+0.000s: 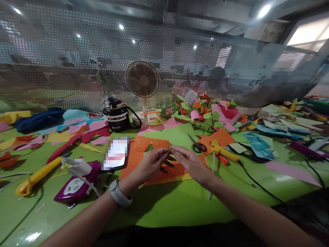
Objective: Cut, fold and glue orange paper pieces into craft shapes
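Head view shows me both hands meeting over the orange paper sheet (164, 171) on the green table (180, 206): left hand (150, 164) and right hand (189, 161) pinch a small green scrap (170, 149) between their fingertips. Black scissors (197, 145) lie just beyond.

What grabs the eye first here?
The two hands meeting mid-table: left hand and right hand, fingertips together over the orange paper sheet; what they pinch is too small to tell. Behind them lies a bright heap of paper scraps, right of the small desk fan at the back. Black-handled scissors lie just beyond the right hand.
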Demonstrator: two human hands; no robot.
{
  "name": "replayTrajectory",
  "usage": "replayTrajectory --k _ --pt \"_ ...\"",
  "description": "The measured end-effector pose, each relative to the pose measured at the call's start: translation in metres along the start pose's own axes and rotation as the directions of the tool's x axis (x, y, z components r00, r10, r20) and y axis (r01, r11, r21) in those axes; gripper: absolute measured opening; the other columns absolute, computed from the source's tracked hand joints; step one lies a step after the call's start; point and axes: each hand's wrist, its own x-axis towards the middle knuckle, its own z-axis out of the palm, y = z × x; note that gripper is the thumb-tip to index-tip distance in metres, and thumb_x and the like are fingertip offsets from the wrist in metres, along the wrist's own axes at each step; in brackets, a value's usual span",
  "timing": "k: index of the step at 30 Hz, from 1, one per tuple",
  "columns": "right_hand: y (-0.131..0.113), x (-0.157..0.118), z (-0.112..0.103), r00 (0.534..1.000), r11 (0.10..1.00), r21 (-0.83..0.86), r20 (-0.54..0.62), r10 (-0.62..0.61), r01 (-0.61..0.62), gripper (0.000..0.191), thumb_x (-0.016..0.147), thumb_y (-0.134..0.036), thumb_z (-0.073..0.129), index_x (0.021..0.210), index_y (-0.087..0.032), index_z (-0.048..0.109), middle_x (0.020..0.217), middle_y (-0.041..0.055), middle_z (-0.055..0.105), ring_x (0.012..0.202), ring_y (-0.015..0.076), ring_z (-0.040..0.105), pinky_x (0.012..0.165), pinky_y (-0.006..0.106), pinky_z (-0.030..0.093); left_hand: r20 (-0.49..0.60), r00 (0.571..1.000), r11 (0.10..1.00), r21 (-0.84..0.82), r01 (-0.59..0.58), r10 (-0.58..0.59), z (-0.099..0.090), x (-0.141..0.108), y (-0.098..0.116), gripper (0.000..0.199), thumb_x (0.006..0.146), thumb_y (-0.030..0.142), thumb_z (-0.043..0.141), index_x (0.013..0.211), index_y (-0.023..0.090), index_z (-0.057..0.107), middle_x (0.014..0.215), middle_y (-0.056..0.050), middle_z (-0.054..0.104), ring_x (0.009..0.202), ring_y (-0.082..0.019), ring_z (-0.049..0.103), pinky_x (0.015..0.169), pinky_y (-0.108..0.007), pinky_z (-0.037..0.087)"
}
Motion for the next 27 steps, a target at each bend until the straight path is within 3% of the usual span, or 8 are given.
replayTrajectory --k 3,6,9,13,20,24,27 --pt "0.002 0.006 -0.005 0.978 0.952 -0.249 -0.068 -0.198 0.176 0.033 0.090 -0.045 0.053 0.108 -0.021 0.067 0.113 0.0090 0.066 0.109 0.0223 0.059 0.096 0.038 0.045 0.004 1.000 1.000 0.015 0.010 -0.010 0.001 0.000 0.000 0.028 0.088 0.044 0.052 0.096 0.017 0.056 0.089 -0.009 0.067 0.081 -0.020 0.068 0.055 -0.026 0.056" --pt "0.002 0.009 -0.006 0.932 0.823 -0.484 -0.038 -0.360 0.298 0.026 0.093 -0.037 0.050 0.099 -0.018 0.067 0.099 0.0092 0.066 0.098 0.0223 0.059 0.090 0.038 0.045 0.006 1.000 0.998 0.059 0.012 -0.012 0.001 -0.001 0.001 0.027 0.088 0.044 0.049 0.092 0.018 0.054 0.089 -0.009 0.067 0.082 -0.021 0.068 0.055 -0.026 0.056" --pt "0.001 0.010 -0.005 0.917 0.734 -0.592 0.021 -0.399 0.333 0.018 0.094 -0.030 0.051 0.095 -0.017 0.063 0.096 0.0089 0.064 0.095 0.0216 0.056 0.087 0.035 0.044 0.019 1.000 0.990 0.143 -0.010 0.007 0.001 -0.002 0.001 0.025 0.088 0.042 0.048 0.089 0.018 0.054 0.091 -0.010 0.068 0.077 -0.019 0.068 0.056 -0.026 0.055" --pt "0.002 0.011 -0.003 0.932 0.692 -0.655 0.053 -0.360 0.304 0.008 0.093 -0.025 0.054 0.091 -0.018 0.058 0.092 0.0068 0.063 0.092 0.0203 0.055 0.083 0.033 0.043 0.049 0.997 0.972 0.227 -0.065 0.055 -0.001 -0.002 -0.004 0.025 0.089 0.042 0.045 0.092 0.018 0.055 0.088 -0.009 0.070 0.073 -0.019 0.068 0.056 -0.027 0.055" --pt "0.008 0.012 -0.002 0.924 0.722 -0.613 0.037 -0.381 0.322 0.005 0.090 -0.019 0.058 0.085 -0.018 0.056 0.088 0.0057 0.062 0.088 0.0193 0.054 0.080 0.032 0.041 0.076 0.993 0.962 0.252 -0.102 0.086 -0.003 -0.001 -0.008 0.024 0.089 0.039 0.047 0.092 0.018 0.056 0.086 -0.009 0.071 0.071 -0.018 0.068 0.061 -0.029 0.055" --pt "0.008 0.012 -0.003 0.940 0.826 -0.492 -0.043 -0.339 0.276 0.006 0.087 -0.017 0.059 0.082 -0.018 0.056 0.087 0.0045 0.061 0.087 0.0182 0.055 0.079 0.031 0.042 0.059 0.997 0.983 0.170 -0.068 0.059 -0.002 0.001 -0.008 0.024 0.088 0.040 0.049 0.091 0.018 0.058 0.087 -0.009 0.070 0.072 -0.019 0.068 0.060 -0.030 0.055" --pt "0.008 0.013 -0.003 0.967 0.930 -0.320 -0.111 -0.228 0.183 0.006 0.086 -0.021 0.059 0.081 -0.018 0.057 0.085 0.0030 0.061 0.086 0.0171 0.057 0.079 0.031 0.044 0.033 0.998 0.992 0.110 -0.061 0.058 -0.002 0.001 -0.008 0.026 0.087 0.042 0.052 0.090 0.017 0.059 0.088 -0.009 0.070 0.075 -0.019 0.068 0.066 -0.031 0.055"
